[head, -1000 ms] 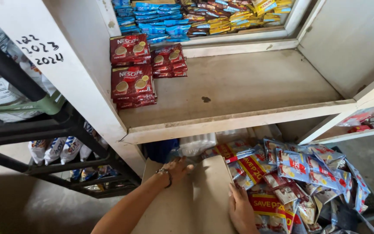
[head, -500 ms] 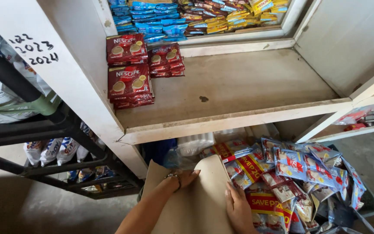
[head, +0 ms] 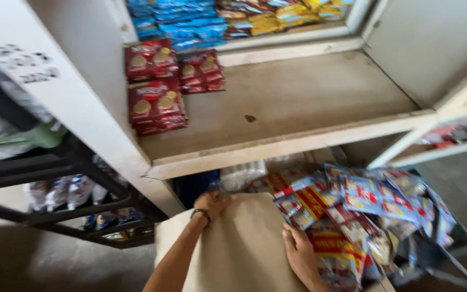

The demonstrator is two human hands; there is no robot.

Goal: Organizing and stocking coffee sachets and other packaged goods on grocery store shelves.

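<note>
Moved: both hands are staying on the cardboard sheet (head: 239, 243); I'm seeing little shift.
Left hand (head: 212, 203): gripping its far edge.
Right hand (head: 298, 251): pressing flat on its right edge.
Long axis: running away from me.

Cardboard sheet (head: 244, 243): matt brown paper board, smooth.
Sachet packets (head: 363, 205), right: glossy plastic foil.
Red packs (head: 155, 105), far left: shiny plastic.
Shelf (head: 298, 103): painted wood, worn and stained.
Rack (head: 60, 167), left: dark metal.

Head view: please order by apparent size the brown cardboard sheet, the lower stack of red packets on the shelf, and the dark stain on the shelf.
1. Brown cardboard sheet, though nearest the camera.
2. Lower stack of red packets.
3. Dark stain.
</note>
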